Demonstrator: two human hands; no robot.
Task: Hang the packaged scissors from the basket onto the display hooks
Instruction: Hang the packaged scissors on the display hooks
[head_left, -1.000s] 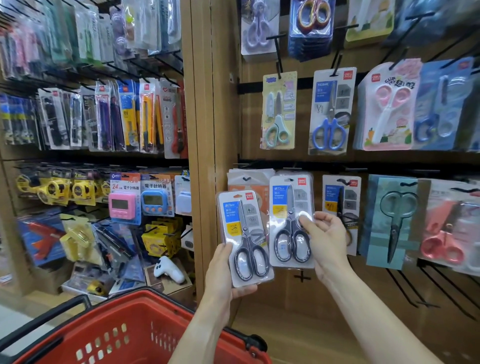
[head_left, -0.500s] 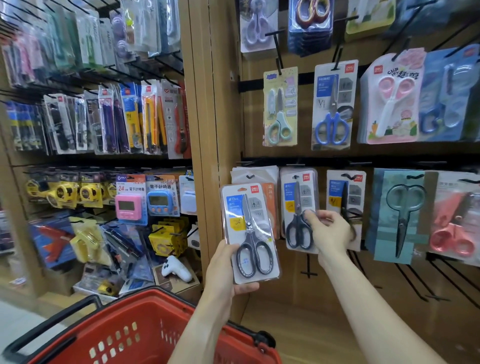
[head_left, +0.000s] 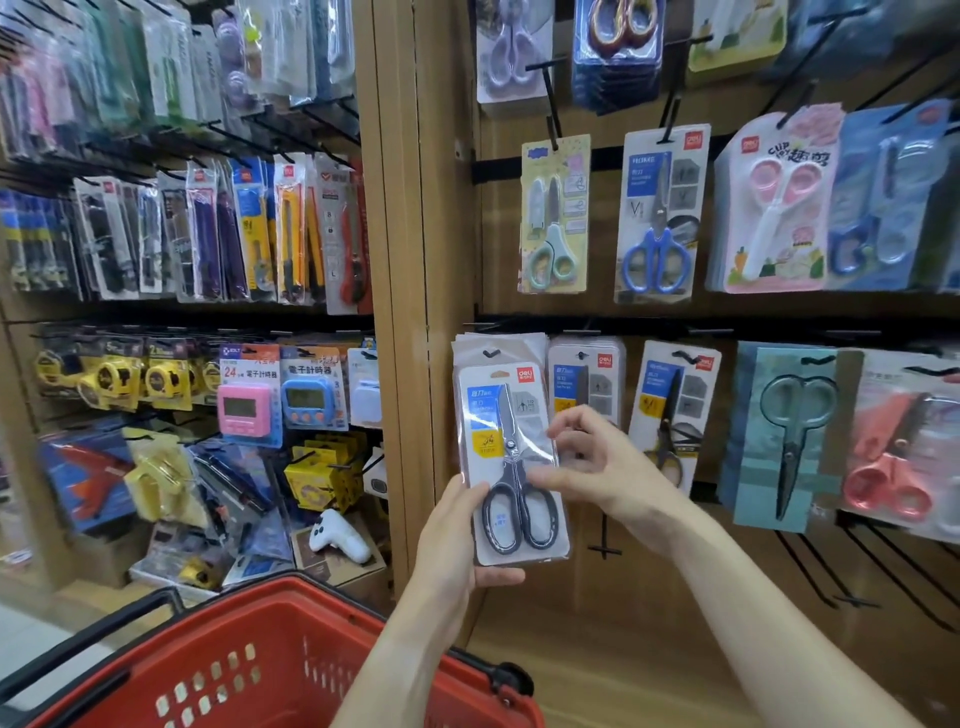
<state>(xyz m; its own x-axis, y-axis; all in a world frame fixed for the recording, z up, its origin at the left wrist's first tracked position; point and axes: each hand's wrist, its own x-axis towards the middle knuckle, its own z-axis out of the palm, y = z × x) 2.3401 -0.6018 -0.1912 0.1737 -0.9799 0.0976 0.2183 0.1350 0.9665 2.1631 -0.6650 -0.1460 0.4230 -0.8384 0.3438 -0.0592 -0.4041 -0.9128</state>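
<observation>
Packaged black-handled scissors in a clear blister on a white card (head_left: 511, 462) stand upright in front of the lower row of the wooden display wall (head_left: 587, 603). The left hand (head_left: 457, 540) holds the pack from below, its grip clamped on the lower left edge with the thumb under the bottom rim. The right hand (head_left: 592, 462) touches the pack's right edge with loosely curled fingers; whether its grip pinches the card cannot be told. Just behind the pack's top hangs a stack of pale cards on a black hook (head_left: 491, 354), and beside it a matching hung scissors pack (head_left: 587, 379). Below the hands a bare black hook (head_left: 604, 538) juts from open wood panel. A red plastic shopping basket with black handles (head_left: 291, 670) sits low at left, its rim under the left forearm. Further packs of scissors fill the hooks above and to the right
</observation>
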